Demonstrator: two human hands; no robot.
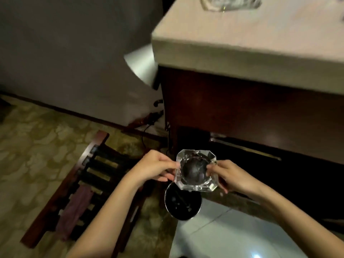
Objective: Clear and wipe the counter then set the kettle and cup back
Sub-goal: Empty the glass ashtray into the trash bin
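Observation:
A clear, square glass ashtray (195, 171) with cut corners hangs in front of me, below the counter. My left hand (154, 167) pinches its left edge and my right hand (226, 175) grips its right edge. Directly beneath the ashtray stands a round black bin (183, 203) with a metal rim. The pale counter top (242, 34) sits at the upper right on a dark wooden cabinet (242, 105). Some blurred clear glassware (229, 2) lies at the counter's far edge. No kettle or cup can be made out.
A grey lamp shade (142, 66) sticks out left of the counter, with cables (149, 125) on the floor below it. A dark wooden slatted rack (81, 187) with a purple cloth (74, 209) lies at the left on patterned carpet. White tiles (232, 233) lie lower right.

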